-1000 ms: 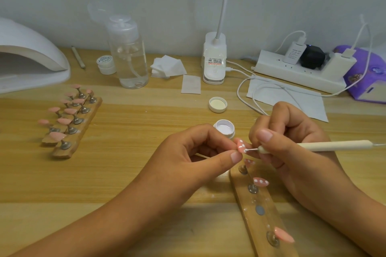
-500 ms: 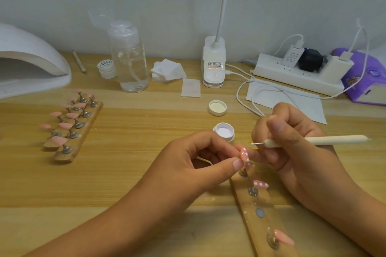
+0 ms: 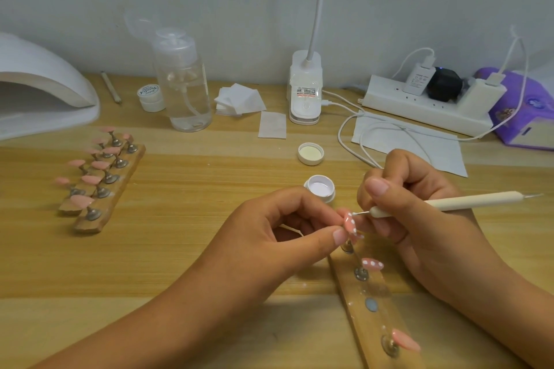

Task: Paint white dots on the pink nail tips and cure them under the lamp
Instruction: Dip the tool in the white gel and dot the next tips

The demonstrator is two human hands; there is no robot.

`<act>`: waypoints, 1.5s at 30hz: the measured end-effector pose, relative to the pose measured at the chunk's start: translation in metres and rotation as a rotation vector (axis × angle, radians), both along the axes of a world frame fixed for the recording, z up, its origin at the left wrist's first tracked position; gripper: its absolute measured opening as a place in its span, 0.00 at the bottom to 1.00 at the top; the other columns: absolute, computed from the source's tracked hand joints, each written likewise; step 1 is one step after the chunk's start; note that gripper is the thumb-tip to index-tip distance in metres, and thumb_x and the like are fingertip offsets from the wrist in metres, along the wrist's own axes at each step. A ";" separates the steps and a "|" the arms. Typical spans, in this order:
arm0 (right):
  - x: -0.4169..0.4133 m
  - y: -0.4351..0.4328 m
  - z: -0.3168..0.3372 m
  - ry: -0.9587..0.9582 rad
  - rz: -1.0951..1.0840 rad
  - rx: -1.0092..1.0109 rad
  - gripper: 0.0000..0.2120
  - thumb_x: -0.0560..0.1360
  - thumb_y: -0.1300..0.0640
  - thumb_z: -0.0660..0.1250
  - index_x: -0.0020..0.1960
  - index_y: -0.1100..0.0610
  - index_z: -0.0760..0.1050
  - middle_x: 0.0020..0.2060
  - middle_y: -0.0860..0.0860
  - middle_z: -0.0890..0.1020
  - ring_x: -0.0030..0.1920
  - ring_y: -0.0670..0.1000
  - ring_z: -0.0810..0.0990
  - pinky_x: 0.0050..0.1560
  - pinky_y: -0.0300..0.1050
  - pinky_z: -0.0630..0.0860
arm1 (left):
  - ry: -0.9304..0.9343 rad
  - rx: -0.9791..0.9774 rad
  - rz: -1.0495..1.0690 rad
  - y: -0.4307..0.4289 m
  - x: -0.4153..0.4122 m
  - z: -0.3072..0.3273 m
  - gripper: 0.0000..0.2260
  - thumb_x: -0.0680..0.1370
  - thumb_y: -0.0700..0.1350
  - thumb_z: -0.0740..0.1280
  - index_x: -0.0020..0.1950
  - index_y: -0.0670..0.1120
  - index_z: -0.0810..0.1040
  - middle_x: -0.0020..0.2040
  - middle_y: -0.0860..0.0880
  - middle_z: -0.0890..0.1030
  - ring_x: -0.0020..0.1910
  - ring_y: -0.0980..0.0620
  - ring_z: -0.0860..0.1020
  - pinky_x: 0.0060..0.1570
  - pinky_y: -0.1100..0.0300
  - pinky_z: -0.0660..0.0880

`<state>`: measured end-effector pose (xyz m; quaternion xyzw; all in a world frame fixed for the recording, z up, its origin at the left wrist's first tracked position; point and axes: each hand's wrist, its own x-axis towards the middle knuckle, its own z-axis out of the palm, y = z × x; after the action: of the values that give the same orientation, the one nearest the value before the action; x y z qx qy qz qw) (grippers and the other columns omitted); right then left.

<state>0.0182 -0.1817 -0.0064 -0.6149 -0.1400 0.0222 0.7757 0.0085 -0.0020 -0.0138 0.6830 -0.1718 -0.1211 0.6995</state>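
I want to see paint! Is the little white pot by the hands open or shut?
Open: the small round white pot has no lid; a white cap lies upturned behind it.

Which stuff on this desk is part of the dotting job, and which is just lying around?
Job: dotting tool, held pink tip, open paint pot, wooden holder strip, curing lamp.
Lying about: pump bottle, power strip, purple pack, cotton pads.

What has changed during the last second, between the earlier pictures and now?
The right hand lifted the dotting tool off the pink nail tip, then brought its point back to the tip's upper end. The left hand kept pinching that nail tip; the rest stayed put.
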 end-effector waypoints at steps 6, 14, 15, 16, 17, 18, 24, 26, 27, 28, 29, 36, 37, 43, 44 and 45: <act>0.000 0.000 -0.001 -0.012 0.012 0.004 0.10 0.67 0.56 0.70 0.30 0.51 0.71 0.28 0.50 0.73 0.26 0.43 0.71 0.33 0.35 0.76 | -0.018 0.001 -0.005 0.000 0.000 -0.002 0.03 0.69 0.46 0.73 0.38 0.55 0.83 0.40 0.58 0.84 0.37 0.61 0.77 0.38 0.69 0.74; 0.001 -0.001 -0.001 -0.011 0.003 -0.018 0.11 0.67 0.55 0.71 0.30 0.51 0.71 0.28 0.51 0.72 0.27 0.43 0.71 0.34 0.36 0.77 | -0.014 0.007 0.004 0.001 0.001 -0.002 0.02 0.69 0.47 0.73 0.38 0.55 0.83 0.39 0.57 0.84 0.37 0.60 0.77 0.38 0.69 0.73; 0.001 -0.001 -0.001 -0.008 0.002 -0.016 0.10 0.67 0.55 0.70 0.30 0.51 0.71 0.28 0.51 0.72 0.27 0.43 0.71 0.34 0.36 0.77 | -0.017 0.007 0.001 0.000 0.001 -0.002 0.03 0.69 0.46 0.73 0.38 0.55 0.83 0.39 0.57 0.84 0.37 0.61 0.77 0.37 0.69 0.73; 0.001 -0.001 -0.001 -0.005 0.002 -0.014 0.10 0.67 0.55 0.70 0.30 0.51 0.71 0.28 0.51 0.72 0.27 0.43 0.71 0.34 0.36 0.77 | -0.018 0.009 -0.002 0.000 0.001 -0.001 0.03 0.69 0.46 0.73 0.38 0.55 0.83 0.40 0.58 0.84 0.37 0.61 0.77 0.37 0.69 0.73; 0.001 -0.001 -0.001 -0.004 0.003 -0.014 0.10 0.67 0.55 0.70 0.31 0.51 0.71 0.28 0.51 0.72 0.27 0.44 0.71 0.34 0.36 0.77 | -0.016 0.010 -0.004 0.000 0.001 -0.001 0.03 0.69 0.46 0.73 0.39 0.55 0.83 0.40 0.58 0.84 0.37 0.61 0.77 0.37 0.69 0.74; 0.001 -0.001 -0.001 -0.004 0.002 -0.017 0.10 0.67 0.55 0.70 0.31 0.51 0.71 0.27 0.51 0.72 0.27 0.44 0.71 0.34 0.36 0.77 | -0.014 0.010 -0.005 0.000 0.001 -0.001 0.03 0.69 0.46 0.73 0.39 0.55 0.83 0.40 0.57 0.84 0.37 0.61 0.77 0.37 0.69 0.74; 0.001 -0.001 -0.002 0.004 -0.002 -0.021 0.10 0.67 0.55 0.70 0.31 0.51 0.71 0.27 0.51 0.72 0.27 0.44 0.71 0.34 0.36 0.77 | -0.021 0.011 -0.004 0.001 0.001 -0.002 0.02 0.69 0.46 0.73 0.38 0.54 0.83 0.39 0.57 0.84 0.37 0.61 0.77 0.37 0.69 0.74; 0.001 -0.002 -0.002 0.005 0.000 -0.022 0.10 0.67 0.55 0.71 0.31 0.51 0.71 0.27 0.51 0.72 0.27 0.44 0.71 0.34 0.36 0.77 | -0.024 0.010 0.002 0.001 0.001 -0.003 0.02 0.69 0.46 0.73 0.38 0.54 0.83 0.39 0.56 0.84 0.38 0.60 0.77 0.38 0.69 0.74; 0.001 -0.001 -0.001 0.004 0.002 -0.023 0.10 0.67 0.55 0.71 0.31 0.52 0.71 0.28 0.51 0.72 0.27 0.44 0.71 0.34 0.36 0.77 | -0.024 0.011 0.002 0.001 0.001 -0.003 0.02 0.69 0.46 0.73 0.38 0.54 0.83 0.40 0.55 0.84 0.38 0.60 0.77 0.38 0.69 0.74; 0.001 -0.001 -0.002 0.003 0.004 -0.022 0.10 0.67 0.56 0.71 0.31 0.52 0.71 0.28 0.51 0.72 0.27 0.44 0.71 0.34 0.36 0.77 | -0.025 0.011 0.000 0.001 0.001 -0.003 0.02 0.69 0.46 0.73 0.38 0.54 0.83 0.40 0.55 0.84 0.38 0.60 0.78 0.39 0.69 0.74; 0.001 -0.001 -0.002 0.004 0.003 -0.015 0.10 0.68 0.57 0.71 0.31 0.52 0.71 0.28 0.51 0.72 0.27 0.44 0.71 0.34 0.37 0.77 | -0.024 0.010 0.000 0.002 0.001 -0.004 0.02 0.69 0.46 0.73 0.39 0.54 0.83 0.40 0.55 0.84 0.38 0.60 0.78 0.39 0.69 0.74; 0.003 -0.003 0.003 0.025 -0.043 0.052 0.11 0.68 0.54 0.70 0.32 0.53 0.70 0.26 0.49 0.71 0.29 0.45 0.70 0.36 0.40 0.79 | 0.049 -0.073 0.033 0.001 0.002 -0.001 0.06 0.68 0.45 0.75 0.43 0.52 0.83 0.41 0.49 0.86 0.42 0.56 0.82 0.41 0.69 0.75; 0.004 -0.004 0.004 0.037 -0.055 0.064 0.10 0.69 0.53 0.68 0.32 0.52 0.70 0.26 0.48 0.71 0.29 0.45 0.69 0.36 0.39 0.79 | 0.070 -0.096 0.056 0.001 0.002 0.000 0.07 0.67 0.45 0.77 0.43 0.51 0.82 0.41 0.48 0.86 0.41 0.56 0.83 0.41 0.69 0.75; 0.007 -0.007 0.003 0.071 -0.095 0.103 0.11 0.72 0.53 0.66 0.32 0.52 0.69 0.26 0.47 0.70 0.30 0.46 0.68 0.35 0.37 0.76 | -0.155 -0.019 0.086 0.000 -0.017 0.006 0.06 0.68 0.52 0.75 0.40 0.52 0.81 0.40 0.48 0.84 0.36 0.49 0.78 0.34 0.65 0.72; 0.008 -0.007 0.003 0.068 -0.090 0.106 0.11 0.72 0.53 0.66 0.32 0.52 0.69 0.27 0.47 0.70 0.29 0.46 0.68 0.34 0.37 0.75 | -0.228 0.031 0.082 -0.001 -0.020 0.006 0.06 0.68 0.53 0.74 0.40 0.53 0.81 0.40 0.49 0.83 0.35 0.51 0.76 0.32 0.63 0.71; 0.008 -0.006 0.003 0.065 -0.082 0.111 0.11 0.72 0.54 0.66 0.32 0.52 0.69 0.27 0.47 0.71 0.29 0.45 0.67 0.33 0.37 0.74 | -0.287 0.079 0.069 -0.002 -0.022 0.006 0.05 0.69 0.53 0.73 0.40 0.53 0.81 0.40 0.50 0.82 0.34 0.54 0.75 0.30 0.63 0.70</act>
<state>0.0258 -0.1879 -0.0035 -0.5752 -0.0906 0.0026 0.8130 -0.0136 -0.0045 -0.0079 0.7258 -0.2415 -0.0046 0.6441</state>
